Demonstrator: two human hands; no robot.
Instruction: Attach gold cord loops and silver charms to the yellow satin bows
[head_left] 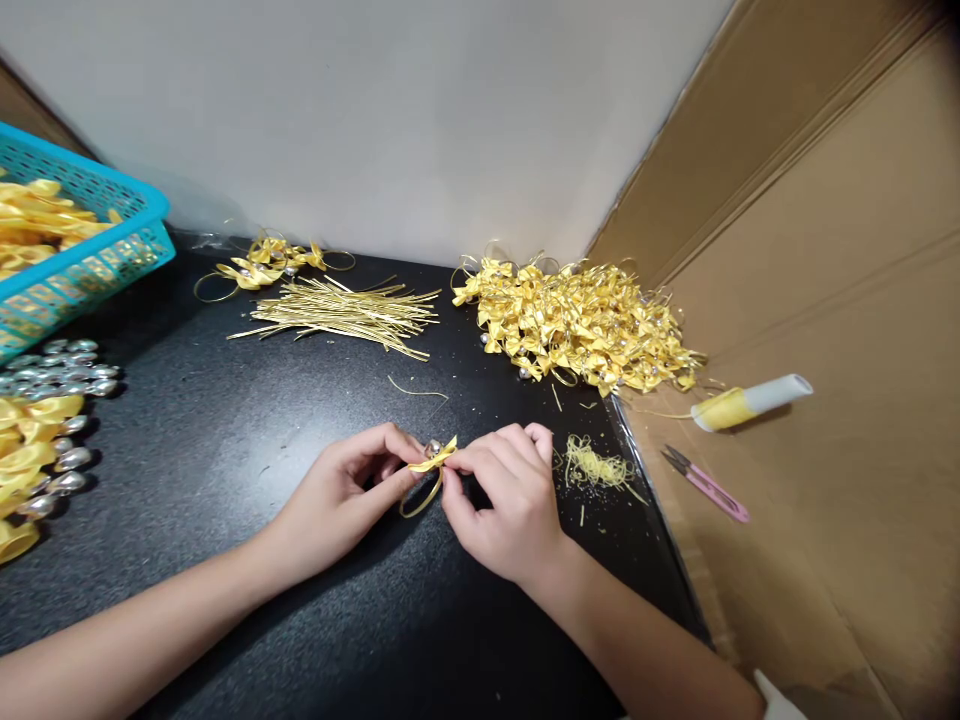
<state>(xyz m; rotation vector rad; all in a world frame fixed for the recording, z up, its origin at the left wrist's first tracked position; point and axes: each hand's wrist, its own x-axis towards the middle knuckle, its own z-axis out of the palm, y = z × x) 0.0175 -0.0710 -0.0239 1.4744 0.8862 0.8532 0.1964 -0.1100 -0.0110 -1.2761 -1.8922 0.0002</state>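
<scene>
The left hand (352, 485) and right hand (508, 495) both pinch the yellow satin bow (433, 462) — best to hold it softly, so the gold loop (428, 505) doesn't bend.

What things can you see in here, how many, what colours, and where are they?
Table: one, black, underneath
Wall: one, greyish white, back
Cardboard: count unclear, brown, right
Basket: one, teal, left
Ribbon pieces: many, yellow, inside basket and in front of it
Beads: many, silvery, left, in front of basket
Small bow cluster: several, yellow, back left
Ties: many, gold, back middle
Big bow pile: many, yellow, back right
Thread scraps: one heap plus loose bits, yellowish, mostly right
Thread tube: one, white with yellow thread, on cardboard
Snips: one, pink with dark blades, on cardboard
Held bow: one, yellow with silvery bead and gold loop, centre
Arms: two, bare, bottom
Left hand: one, bare, holding bow
Right hand: one, bare, holding bow
</scene>
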